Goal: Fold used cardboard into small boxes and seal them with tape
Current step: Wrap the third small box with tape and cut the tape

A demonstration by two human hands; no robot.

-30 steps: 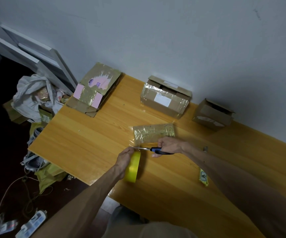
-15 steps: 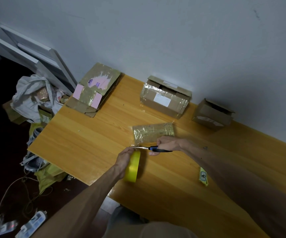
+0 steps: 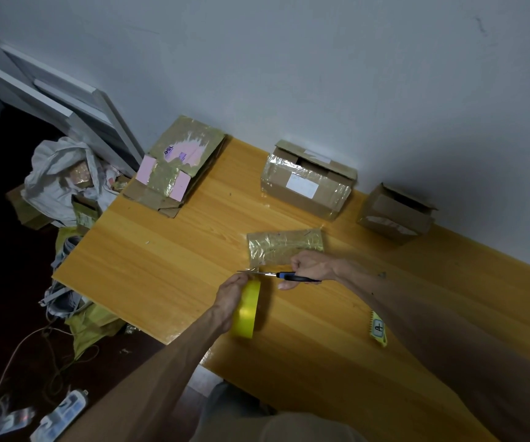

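Wooden table [image 3: 161, 266] layout same as a second ago, only the right hand [image 3: 311, 267] with the scissors [image 3: 286, 275] has crept a touch farther in, blades across the tape strip, so the cut looks underway, cannot tell if through; this pack's sealing is nearly done by my read. Flattened cardboard [image 3: 181, 164] at far-left corner, holds nothing. Taped box [image 3: 305, 183] far centre, top flaps ajar, inside dark, contents unclear. Open box [image 3: 394, 215] far right, flaps up, inside hidden. Tape-wrapped small box [image 3: 284, 247] lies flat mid-table, just beyond the right hand. Yellow tape roll [image 3: 246, 311] stands on edge near side, left hand [image 3: 232, 291] clasped round its top. Right hand clenched round the scissors handle
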